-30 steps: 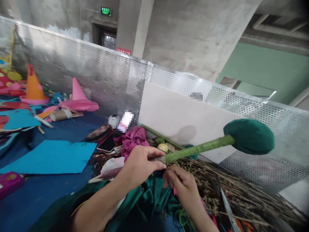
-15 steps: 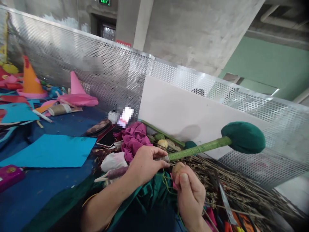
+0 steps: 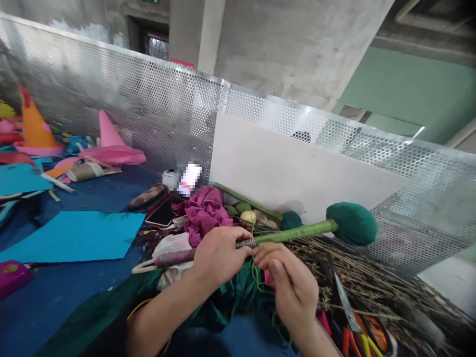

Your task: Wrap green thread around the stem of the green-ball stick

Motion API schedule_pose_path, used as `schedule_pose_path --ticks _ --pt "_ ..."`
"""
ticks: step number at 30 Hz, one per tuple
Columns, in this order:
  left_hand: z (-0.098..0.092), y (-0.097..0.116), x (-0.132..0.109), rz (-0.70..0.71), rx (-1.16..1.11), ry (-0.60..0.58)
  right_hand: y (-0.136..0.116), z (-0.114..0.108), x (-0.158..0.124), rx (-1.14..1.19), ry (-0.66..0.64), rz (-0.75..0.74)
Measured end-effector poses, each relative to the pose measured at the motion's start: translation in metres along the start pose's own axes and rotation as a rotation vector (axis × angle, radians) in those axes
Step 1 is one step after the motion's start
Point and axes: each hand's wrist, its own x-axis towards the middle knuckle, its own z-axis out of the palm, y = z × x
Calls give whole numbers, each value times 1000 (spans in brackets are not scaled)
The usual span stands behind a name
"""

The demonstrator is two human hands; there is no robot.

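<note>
My left hand is closed round a stick whose upper part is wrapped in green yarn. A dark green cloth-covered ball tops its far right end. Purple wrapping covers the stick's lower part, left of my hand, and a pale loop shows at that end. My right hand is pinched just below the stick, close to my left fingertips. A thin green strand hangs between the hands and seems to run into the right fingers. Dark green cloth lies beneath.
Magenta cloth, a phone and a yellowish ball lie behind my hands. Dry stalks and scissors are at right. Blue card and pink and orange cones sit left. A perforated metal partition stands behind.
My right hand has moved up and left, against the stick. The stick has tilted lower, so its green ball sits lower and further left. The view has shifted slightly.
</note>
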Motion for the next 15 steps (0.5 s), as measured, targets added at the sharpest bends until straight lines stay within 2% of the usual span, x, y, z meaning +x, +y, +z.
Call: schedule_pose_path --ticks 5,11,15 --pt "4 4 -6 55 205 -29 5 -19 13 -62 -1 0" --pt "9 8 -9 132 302 -63 11 -22 18 -80 -10 55" --pt "12 5 -11 227 435 -11 12 -24 20 -115 14 94"
